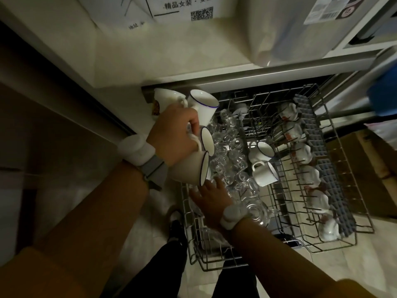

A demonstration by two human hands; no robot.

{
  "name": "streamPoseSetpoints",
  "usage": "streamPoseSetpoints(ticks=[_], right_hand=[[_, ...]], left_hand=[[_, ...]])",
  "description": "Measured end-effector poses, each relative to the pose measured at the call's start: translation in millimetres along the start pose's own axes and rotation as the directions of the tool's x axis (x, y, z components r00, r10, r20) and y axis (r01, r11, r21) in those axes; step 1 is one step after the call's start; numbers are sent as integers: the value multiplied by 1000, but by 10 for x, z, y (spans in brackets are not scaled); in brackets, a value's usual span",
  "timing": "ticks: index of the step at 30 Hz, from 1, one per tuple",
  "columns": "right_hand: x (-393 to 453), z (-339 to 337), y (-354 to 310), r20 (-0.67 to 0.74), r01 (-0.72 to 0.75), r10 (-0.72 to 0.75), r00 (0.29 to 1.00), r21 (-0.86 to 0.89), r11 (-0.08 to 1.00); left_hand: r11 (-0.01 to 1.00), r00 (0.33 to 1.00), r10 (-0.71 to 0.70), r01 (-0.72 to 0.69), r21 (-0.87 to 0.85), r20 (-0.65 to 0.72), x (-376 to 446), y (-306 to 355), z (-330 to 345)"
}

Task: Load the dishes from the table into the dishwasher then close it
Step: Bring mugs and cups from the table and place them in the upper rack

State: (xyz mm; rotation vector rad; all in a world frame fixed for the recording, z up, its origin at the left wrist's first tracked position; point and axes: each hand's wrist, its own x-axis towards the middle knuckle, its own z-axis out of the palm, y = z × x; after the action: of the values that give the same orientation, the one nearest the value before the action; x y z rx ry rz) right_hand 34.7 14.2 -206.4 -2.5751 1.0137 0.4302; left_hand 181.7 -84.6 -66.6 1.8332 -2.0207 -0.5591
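Dim kitchen corner, pale tiled floor (148,239), white counter (193,48) up top with a printed bag (171,7) lying on it. Pulled right out under the counter edge: the wire dishwasher rack (343,241), already pretty full. Down its left side a jumble of clear glasses (227,151), in the middle two white mugs (263,162) with dark rims lying on their sides, along the right a row of small white cups (300,151) with reddish marks beside a grey plastic grid (318,147). Left hand (171,134) up above the rack's left edge, fingers curled through the handles of a bunch of white mugs (193,160), about four, rims pointing every which way. Right hand (211,196) lower, fingers spread and loose over the glasses near the rack's front left, gripping nothing visible. White bands on both wrists. Hard to tell exactly how many mugs in the bunch, since the hand covers the handles. Cardboard box (365,160) at far right partly cut off, something blue (384,93) above it too blurred to name. Dark trousers and a shoe (176,224) below.
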Motion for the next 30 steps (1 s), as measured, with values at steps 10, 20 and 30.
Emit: streamPoseSetpoints(ticks=[10, 20, 30], right_hand=[[138, 140, -55, 153, 17, -9, 988, -53, 998], [92, 258, 66, -139, 34, -15, 990, 141, 989], [-545, -118, 1412, -368, -454, 629, 684, 461, 763]], left_hand=[[1000, 993, -12, 9, 28, 117, -37, -19, 39], [1000, 989, 12, -11, -8, 148, -74, -21, 239], [999, 953, 35, -26, -35, 301, -6, 423, 541]])
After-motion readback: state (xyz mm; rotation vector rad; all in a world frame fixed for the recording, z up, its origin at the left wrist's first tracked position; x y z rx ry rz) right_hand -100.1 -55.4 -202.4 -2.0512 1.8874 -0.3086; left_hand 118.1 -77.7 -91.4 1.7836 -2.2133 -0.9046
